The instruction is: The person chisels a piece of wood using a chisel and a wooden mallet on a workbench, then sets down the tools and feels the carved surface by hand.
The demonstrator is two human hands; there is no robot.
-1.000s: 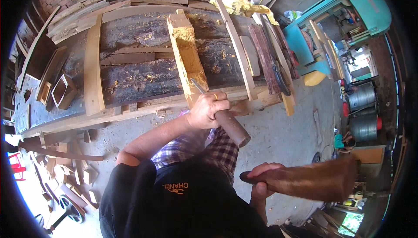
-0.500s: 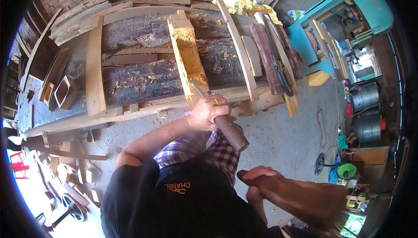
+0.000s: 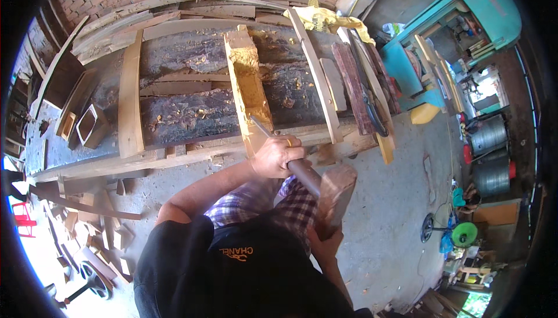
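My left hand (image 3: 278, 156) is wrapped round a wood chisel (image 3: 305, 177), its thick brown handle slanting back toward me. The chisel's blade points away and meets the near end of a hollow cut in a pale timber beam (image 3: 237, 85). Rough yellow chipped wood lines that hollow. In my right hand (image 3: 325, 243) is a wooden mallet (image 3: 337, 196), gripped low on its handle. The mallet's block-shaped head stands right beside the butt of the chisel handle; whether they touch I cannot tell.
The beam lies across a dark, bark-covered slab (image 3: 192, 109) strewn with chips. Several boards and a handsaw (image 3: 375, 111) lie to its right. Hollow wooden boxes (image 3: 93, 126) sit at the left. A teal bandsaw (image 3: 494, 15) stands far right, offcuts (image 3: 96, 231) on the floor lower left.
My right hand has swung the mallet from the lower right in to the chisel's handle end. My left hand keeps its grip. The whole view has shifted slightly.
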